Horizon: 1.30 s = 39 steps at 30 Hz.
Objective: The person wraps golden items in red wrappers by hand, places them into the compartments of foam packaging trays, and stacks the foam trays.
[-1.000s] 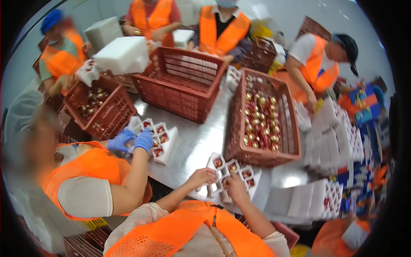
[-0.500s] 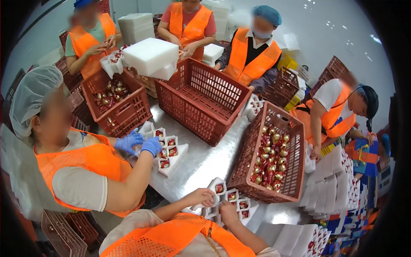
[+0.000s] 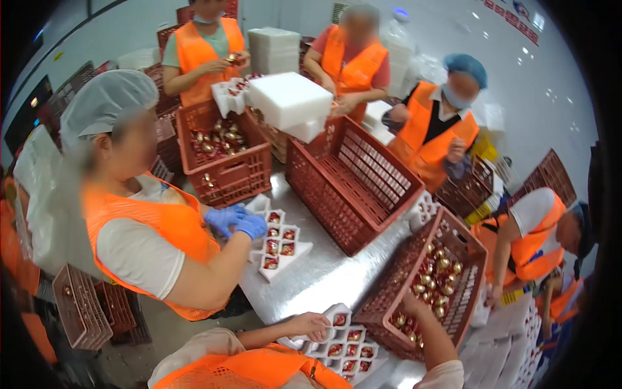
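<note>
My left hand point(image 3: 312, 325) rests at the left edge of a white foam tray point(image 3: 324, 350), its fingers curled; whether they hold anything is too small to tell. Several red-and-gold wrapped pieces point(image 3: 354, 335) sit in the tray's cells. My right hand point(image 3: 409, 307) reaches into the near end of the right brown crate point(image 3: 476, 285), among gold-and-red wrapped pieces point(image 3: 440, 266). Its fingertips are hidden among the crate's contents.
A co-worker in blue gloves point(image 3: 236, 222) works at another foam tray point(image 3: 285, 249) on the left. An empty brown crate point(image 3: 350, 214) stands mid-table, with white foam blocks point(image 3: 289, 98) by its far corner. Stacked trays point(image 3: 502, 337) stand at the right. Other people stand around the metal table point(image 3: 311, 272).
My right hand has left the foam tray and moved right into the crate. My left hand stays by the tray. The view has swung, shifting the surroundings rightward.
</note>
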Tool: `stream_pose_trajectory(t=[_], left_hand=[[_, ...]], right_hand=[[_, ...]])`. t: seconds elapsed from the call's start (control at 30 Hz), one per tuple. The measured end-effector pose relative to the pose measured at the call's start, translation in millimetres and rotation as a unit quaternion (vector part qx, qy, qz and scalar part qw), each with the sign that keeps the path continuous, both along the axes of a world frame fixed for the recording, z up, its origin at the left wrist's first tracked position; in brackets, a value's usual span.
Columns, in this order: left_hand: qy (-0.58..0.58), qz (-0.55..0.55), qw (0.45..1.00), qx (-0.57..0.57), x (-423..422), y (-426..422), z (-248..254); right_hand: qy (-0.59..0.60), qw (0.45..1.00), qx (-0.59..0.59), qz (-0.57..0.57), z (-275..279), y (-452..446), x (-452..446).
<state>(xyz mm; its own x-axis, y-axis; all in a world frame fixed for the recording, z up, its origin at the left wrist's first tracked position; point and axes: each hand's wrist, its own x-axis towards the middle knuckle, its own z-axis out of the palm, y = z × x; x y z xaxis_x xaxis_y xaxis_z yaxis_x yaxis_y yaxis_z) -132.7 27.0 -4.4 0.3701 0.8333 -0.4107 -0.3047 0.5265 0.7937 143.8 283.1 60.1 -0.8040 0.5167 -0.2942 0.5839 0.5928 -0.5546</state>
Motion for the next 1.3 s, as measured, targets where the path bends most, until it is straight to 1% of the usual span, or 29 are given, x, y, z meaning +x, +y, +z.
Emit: stream_pose_trajectory(t=[0.03, 0.07, 0.13, 0.17, 0.23, 0.27, 0.3, 0.33, 0.37, 0.4, 0.43, 0.47, 0.5, 0.53, 0.6, 0.67, 0.73, 0.8, 0.83, 0.87, 0.93, 0.97, 1.0, 1.03, 1.07, 1.17, 1.2, 1.27, 1.3], left_hand=[[-0.001, 0.003, 1.0, -0.005, 0, 0, 1], [-0.004, 0.002, 1.0, -0.012, 0, -1, 2], [-0.006, 0.0, 1.0, -0.007, 0, 0, -3], [0.006, -0.001, 1.0, -0.002, 0, -2, -2], [0.022, -0.005, 1.0, -0.001, 1, -1, 2], [0.026, -0.002, 1.0, -0.003, 1, -2, 4], [0.023, 0.005, 1.0, -0.002, 3, -3, 4], [0.021, 0.011, 1.0, -0.002, 3, -4, 2], [0.027, 0.001, 1.0, -0.001, 3, -4, 0], [0.025, -0.009, 1.0, -0.004, 5, -5, 0], [0.028, -0.009, 0.999, 0.033, 7, -7, 2], [0.032, -0.01, 0.997, 0.07, 9, -8, 4], [0.076, -0.044, 0.992, 0.094, 9, -5, 25], [0.013, -0.027, 0.995, 0.094, 15, -3, 36], [-0.1, -0.028, 0.985, 0.139, 25, 4, 67], [-0.096, -0.025, 0.977, 0.191, 36, 7, 101], [-0.092, -0.032, 0.972, 0.212, 43, 6, 119], [-0.059, -0.051, 0.981, 0.179, 45, -1, 116], [-0.027, -0.061, 0.986, 0.151, 45, -6, 113], [-0.005, -0.036, 0.992, 0.119, 43, -13, 120], [-0.035, -0.083, 0.99, 0.106, 36, -20, 101], [-0.033, -0.092, 0.99, 0.104, 39, -25, 93], [-0.022, -0.092, 0.977, 0.189, 45, -29, 86], [-0.013, -0.089, 0.958, 0.273, 48, -34, 84], [-0.013, -0.094, 0.958, 0.271, 48, -38, 89], [-0.054, -0.109, 0.988, 0.1, 47, -44, 91], [-0.026, -0.086, 0.99, 0.112, 47, -45, 90], [-0.051, -0.042, 0.997, 0.036, 40, -41, 100], [-0.106, -0.01, 0.994, 0.021, 41, -42, 93]], right_hand=[[-0.116, 0.977, 0.123, 0.128, -73, 22, 14], [-0.2, 0.948, 0.173, 0.177, -71, 15, 4], [-0.306, 0.935, 0.122, 0.132, -43, 5, -13], [-0.31, 0.926, 0.112, 0.185, -25, 4, -24], [-0.351, 0.929, 0.046, 0.105, -54, 14, -10], [-0.181, 0.983, -0.016, -0.038, -75, 20, 16], [-0.22, 0.924, -0.146, -0.279, 17, -8, -8], [-0.212, 0.946, -0.036, -0.242, 38, -10, -7], [-0.233, 0.925, -0.07, -0.291, 28, 11, 11], [-0.204, 0.928, -0.067, -0.304, 75, 0, 8], [-0.09, 0.929, 0.057, -0.355, 112, -26, 3], [0.055, 0.923, 0.034, -0.38, 87, -14, 38], [0.163, 0.88, -0.079, -0.439, 146, -51, 17], [0.286, 0.876, 0.018, -0.389, 164, -74, 12], [0.291, 0.868, -0.05, -0.399, 203, -135, -10], [0.245, 0.928, 0.073, -0.27, 183, -181, -22], [0.266, 0.927, 0.056, -0.258, 150, -222, -47], [0.278, 0.907, 0.023, -0.314, 123, -250, -56], [0.307, 0.885, -0.003, -0.351, 105, -260, -53], [0.376, 0.833, -0.117, -0.388, 96, -273, -50], [0.472, 0.703, -0.302, -0.438, 81, -297, -46], [0.493, 0.67, -0.317, -0.456, 77, -308, -49], [0.512, 0.638, -0.331, -0.47, 73, -318, -51], [0.524, 0.638, -0.281, -0.488, 55, -326, -51], [0.526, 0.635, -0.28, -0.492, 48, -331, -53], [0.581, 0.583, -0.194, -0.534, 33, -349, -59], [0.574, 0.572, -0.207, -0.548, 31, -353, -58], [0.565, 0.569, -0.268, -0.534, 43, -355, -55], [0.564, 0.568, -0.278, -0.531, 42, -357, -55]])
